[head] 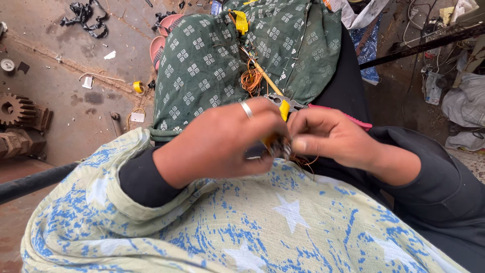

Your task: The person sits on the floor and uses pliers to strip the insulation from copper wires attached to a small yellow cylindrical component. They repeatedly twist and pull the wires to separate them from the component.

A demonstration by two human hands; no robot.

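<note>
Pliers (283,102) in right hand (328,136), nose toward upper left.

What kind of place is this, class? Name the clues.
Probably a repair workshop: a rusty gear on the stained concrete floor, loose wires lying about, and pliers on the person's lap.

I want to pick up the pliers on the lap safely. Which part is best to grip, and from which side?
Probably grip the pink handles, coming from the person's right. The pliers lie across the lap with the metal jaws pointing left, close to the copper wire coil and the left hand; the handles stick out free behind the right hand.
</note>
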